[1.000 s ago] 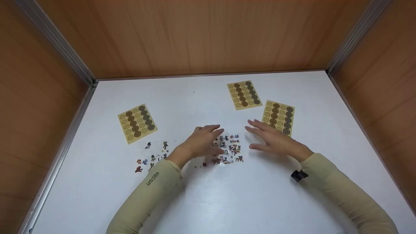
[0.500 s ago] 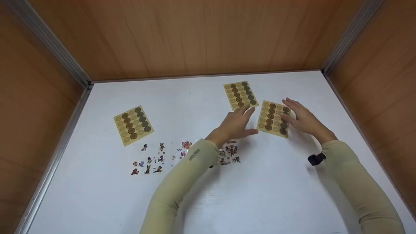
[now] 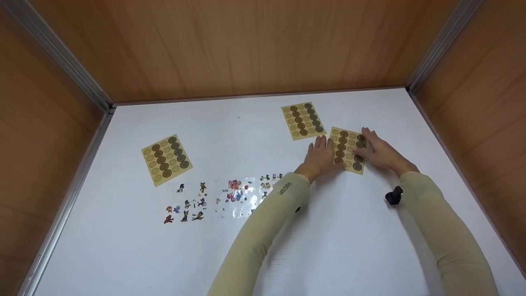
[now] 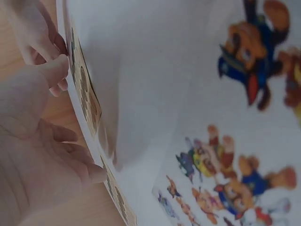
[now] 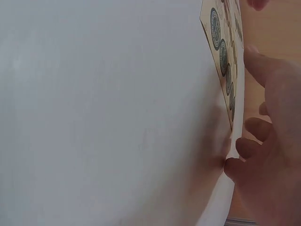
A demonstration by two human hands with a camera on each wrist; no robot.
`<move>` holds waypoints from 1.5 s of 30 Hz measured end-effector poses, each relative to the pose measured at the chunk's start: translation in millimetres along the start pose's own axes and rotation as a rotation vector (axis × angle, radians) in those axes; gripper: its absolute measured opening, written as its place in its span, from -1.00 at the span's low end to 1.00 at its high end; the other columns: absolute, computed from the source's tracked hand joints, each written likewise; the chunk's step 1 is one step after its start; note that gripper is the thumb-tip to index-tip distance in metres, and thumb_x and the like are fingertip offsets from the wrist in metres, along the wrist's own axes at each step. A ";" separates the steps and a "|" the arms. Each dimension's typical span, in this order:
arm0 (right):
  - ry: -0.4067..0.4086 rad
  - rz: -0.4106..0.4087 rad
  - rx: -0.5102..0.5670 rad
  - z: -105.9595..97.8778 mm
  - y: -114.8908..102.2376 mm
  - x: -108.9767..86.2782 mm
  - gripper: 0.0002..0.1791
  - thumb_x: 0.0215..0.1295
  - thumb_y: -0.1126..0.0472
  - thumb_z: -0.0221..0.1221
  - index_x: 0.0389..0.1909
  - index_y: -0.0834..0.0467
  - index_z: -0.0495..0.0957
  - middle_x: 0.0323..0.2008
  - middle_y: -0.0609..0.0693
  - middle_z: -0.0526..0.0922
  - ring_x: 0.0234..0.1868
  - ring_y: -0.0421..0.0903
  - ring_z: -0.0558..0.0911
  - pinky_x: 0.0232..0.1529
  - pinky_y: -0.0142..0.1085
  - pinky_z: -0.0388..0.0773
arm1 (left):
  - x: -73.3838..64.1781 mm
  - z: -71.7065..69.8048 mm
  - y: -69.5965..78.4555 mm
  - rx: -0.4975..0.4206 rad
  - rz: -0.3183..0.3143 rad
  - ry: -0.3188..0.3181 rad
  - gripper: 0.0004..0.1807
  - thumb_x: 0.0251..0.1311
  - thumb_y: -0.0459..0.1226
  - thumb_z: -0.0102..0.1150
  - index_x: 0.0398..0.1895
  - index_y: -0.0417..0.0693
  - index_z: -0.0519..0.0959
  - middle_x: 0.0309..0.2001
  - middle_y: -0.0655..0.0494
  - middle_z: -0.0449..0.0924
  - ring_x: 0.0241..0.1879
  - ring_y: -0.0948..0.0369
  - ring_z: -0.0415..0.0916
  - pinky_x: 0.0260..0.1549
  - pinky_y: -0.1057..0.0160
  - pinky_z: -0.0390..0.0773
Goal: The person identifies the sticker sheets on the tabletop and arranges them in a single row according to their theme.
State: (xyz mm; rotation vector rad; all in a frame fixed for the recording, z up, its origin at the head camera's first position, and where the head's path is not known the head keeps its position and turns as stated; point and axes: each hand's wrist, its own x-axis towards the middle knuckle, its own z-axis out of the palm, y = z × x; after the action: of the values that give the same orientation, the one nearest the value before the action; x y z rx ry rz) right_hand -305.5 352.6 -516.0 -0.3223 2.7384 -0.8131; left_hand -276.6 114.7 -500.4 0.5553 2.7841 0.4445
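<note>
A yellow sheet of round coin-like stickers point(image 3: 348, 152) lies flat on the white table, between my two hands in the head view. My left hand point(image 3: 318, 158) is at its left edge, fingers straight and thumb reaching over the sheet's lower left. At its right edge is my right hand point(image 3: 382, 152), fingers extended along that side and thumb lying over the dark coins. In the right wrist view the right fingertips point(image 5: 235, 165) are right at the table surface near the sheet's corner. Neither hand pinches the sheet.
A second yellow coin sheet point(image 3: 303, 121) lies just behind left, and a third point(image 3: 167, 160) at the table's left. Clear sheets of cartoon-dog stickers point(image 3: 193, 209) lie in front, partly hidden by the left sleeve point(image 3: 263, 230). Wooden panels point(image 3: 254, 49) enclose the table.
Both hands have moved right and away from the clear cartoon stickers to the two sides of the right-hand coin sheet. The left hand came over from above the cartoon stickers.
</note>
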 end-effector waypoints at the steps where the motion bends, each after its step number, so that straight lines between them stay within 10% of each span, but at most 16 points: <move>1: -0.009 0.006 -0.004 1.0 0.7 0.9 0.06 0.48 -0.22 0.10 0.62 0.25 -0.29 0.59 0.29 -0.30 0.58 0.27 -0.31 0.54 0.15 -0.32 | 0.8 2.0 0.3 -0.006 -0.008 -0.004 0.07 0.33 0.28 0.09 0.64 -0.13 -0.09 0.63 -0.11 -0.17 0.61 0.06 -0.27 0.54 0.11 -0.15; 16: -0.119 0.003 -0.116 6.3 -2.5 -1.7 0.23 0.41 -0.37 0.06 0.55 0.40 -0.41 0.55 0.37 -0.50 0.55 0.28 -0.47 0.51 0.16 -0.51 | 0.0 17.2 6.8 0.134 -0.131 -0.026 0.23 0.21 0.54 -0.24 0.65 -0.16 -0.19 0.64 -0.09 -0.31 0.61 0.06 -0.39 0.54 0.12 -0.25; 45: -0.114 0.033 -0.058 6.2 -3.1 -3.3 0.27 0.35 -0.39 0.12 0.58 0.25 -0.48 0.57 0.35 -0.46 0.53 0.37 -0.46 0.46 0.30 -0.48 | -5.3 19.3 11.4 0.165 -0.164 0.030 0.20 0.21 0.54 -0.22 0.65 -0.11 -0.12 0.64 -0.03 -0.22 0.61 0.09 -0.29 0.54 0.12 -0.18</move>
State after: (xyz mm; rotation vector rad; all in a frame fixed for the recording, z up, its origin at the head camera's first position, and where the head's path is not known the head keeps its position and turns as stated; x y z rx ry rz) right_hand -300.0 347.9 -518.7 -0.3233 2.6572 -0.6863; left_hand -262.1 127.3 -513.1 0.3528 2.8833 0.1910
